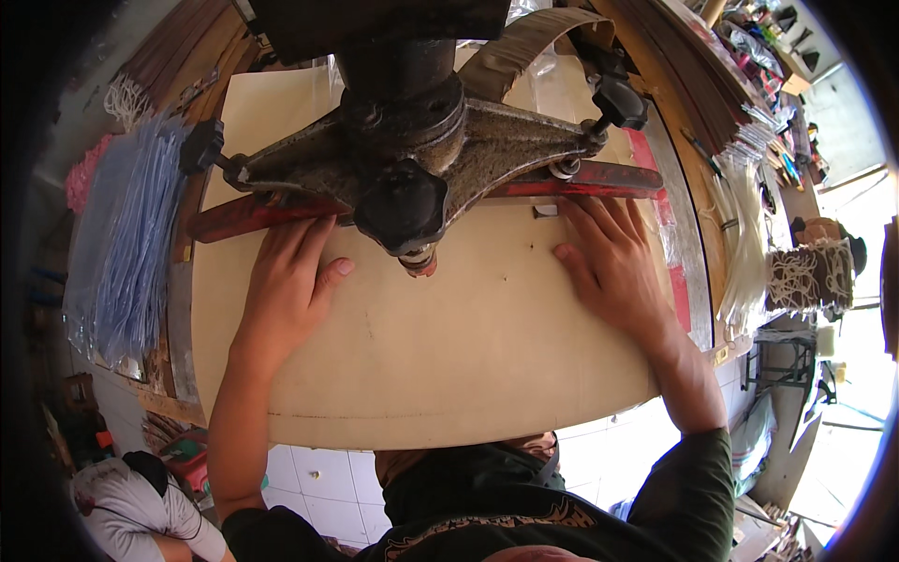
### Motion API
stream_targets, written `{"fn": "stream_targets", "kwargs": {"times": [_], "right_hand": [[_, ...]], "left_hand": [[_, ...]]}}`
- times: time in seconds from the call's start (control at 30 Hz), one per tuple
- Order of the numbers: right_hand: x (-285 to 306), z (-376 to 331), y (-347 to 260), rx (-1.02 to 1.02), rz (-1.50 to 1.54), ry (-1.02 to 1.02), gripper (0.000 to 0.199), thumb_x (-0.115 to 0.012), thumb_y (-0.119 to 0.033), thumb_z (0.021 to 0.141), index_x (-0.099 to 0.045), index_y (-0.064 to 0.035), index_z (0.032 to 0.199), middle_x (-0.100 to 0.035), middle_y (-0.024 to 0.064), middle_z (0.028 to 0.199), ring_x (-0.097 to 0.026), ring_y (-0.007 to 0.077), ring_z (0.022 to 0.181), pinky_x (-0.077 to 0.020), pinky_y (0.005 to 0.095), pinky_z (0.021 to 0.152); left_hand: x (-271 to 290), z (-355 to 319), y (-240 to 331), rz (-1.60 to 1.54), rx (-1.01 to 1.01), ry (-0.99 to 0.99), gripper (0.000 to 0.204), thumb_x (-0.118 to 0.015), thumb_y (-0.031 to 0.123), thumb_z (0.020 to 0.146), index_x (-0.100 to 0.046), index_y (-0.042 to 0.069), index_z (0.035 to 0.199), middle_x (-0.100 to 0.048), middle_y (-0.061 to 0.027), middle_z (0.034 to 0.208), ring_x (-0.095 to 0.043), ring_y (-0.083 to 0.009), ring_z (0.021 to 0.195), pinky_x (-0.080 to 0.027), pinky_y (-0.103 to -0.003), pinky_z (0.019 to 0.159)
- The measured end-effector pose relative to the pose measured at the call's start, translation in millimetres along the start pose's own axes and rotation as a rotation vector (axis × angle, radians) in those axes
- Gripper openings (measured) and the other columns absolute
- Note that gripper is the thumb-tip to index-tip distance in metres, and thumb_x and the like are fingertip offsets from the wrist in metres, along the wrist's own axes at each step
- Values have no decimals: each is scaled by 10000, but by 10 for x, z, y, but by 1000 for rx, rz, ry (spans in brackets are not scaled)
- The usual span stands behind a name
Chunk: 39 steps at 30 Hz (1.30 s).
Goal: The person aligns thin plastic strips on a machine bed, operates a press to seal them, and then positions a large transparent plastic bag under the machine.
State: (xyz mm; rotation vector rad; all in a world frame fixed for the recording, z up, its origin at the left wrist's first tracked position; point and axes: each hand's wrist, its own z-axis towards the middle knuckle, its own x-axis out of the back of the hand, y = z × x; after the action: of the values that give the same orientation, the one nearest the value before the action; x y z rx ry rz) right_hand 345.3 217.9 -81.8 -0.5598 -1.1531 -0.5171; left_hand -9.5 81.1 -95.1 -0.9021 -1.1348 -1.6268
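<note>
A large pale tan sheet covers the bench in front of me, its curved near edge hanging over toward my body. Flat on the left part of it lies my left hand, fingers stretched forward to a red bar and thumb apart. My right hand rests on the sheet's right part, fingertips reaching the same bar's right portion. Neither hand holds anything. Between them hangs a worn cast-metal machine head with a black star knob. A small dark rectangular piece sits beside my right fingers.
Clear bluish plastic sheets hang at the bench's left. Whitish strips and a cord-wound spool are on the right. Long brown strips lie at the far right. Another person is low at the lower left.
</note>
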Motion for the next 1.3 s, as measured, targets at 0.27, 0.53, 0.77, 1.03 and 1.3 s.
{"fn": "stream_targets", "kwargs": {"times": [0.27, 0.53, 0.77, 1.03, 1.3], "right_hand": [[-12, 34, -17, -2, -2, -18, 485, -644, -271, 935, -576, -46, 1359, -584, 171, 1361, -473, 412, 1337, -288, 596, 1157], [37, 26, -90, -15, -6, -35, 493, -644, -251, 929, -572, -26, 1361, -586, 183, 1375, -495, 405, 1323, -273, 585, 1168], [69, 29, -108, 6, -14, -28, 480, -635, -249, 938, -571, -24, 1358, -578, 179, 1386, -498, 397, 1323, -271, 589, 1167], [55, 40, -84, -10, -2, -25, 473, -639, -261, 936, -575, -48, 1354, -590, 170, 1362, -494, 391, 1325, -296, 602, 1153], [27, 36, -69, -3, -20, -6, 473, -647, -260, 930, -584, -34, 1341, -592, 166, 1366, -500, 387, 1320, -293, 593, 1156]], "left_hand": [[39, -28, 16, 3, 52, -34, 528, -639, 337, 960, -567, -32, 1332, -584, -231, 1302, -529, -432, 1213, -398, -505, 1077], [5, -49, -22, -29, 15, 49, 466, -646, 330, 960, -591, -7, 1277, -638, -203, 1180, -568, -401, 1150, -412, -486, 1058], [-21, -60, -32, -9, -16, 88, 472, -655, 318, 954, -585, 2, 1297, -639, -196, 1191, -569, -399, 1152, -414, -485, 1063], [-13, -46, -12, -17, 17, 45, 494, -643, 317, 961, -569, -18, 1316, -630, -205, 1202, -559, -402, 1163, -408, -490, 1067], [6, -35, -17, -21, 4, 7, 484, -627, 280, 971, -530, -55, 1306, -561, -271, 1293, -506, -453, 1233, -387, -498, 1084]]}}
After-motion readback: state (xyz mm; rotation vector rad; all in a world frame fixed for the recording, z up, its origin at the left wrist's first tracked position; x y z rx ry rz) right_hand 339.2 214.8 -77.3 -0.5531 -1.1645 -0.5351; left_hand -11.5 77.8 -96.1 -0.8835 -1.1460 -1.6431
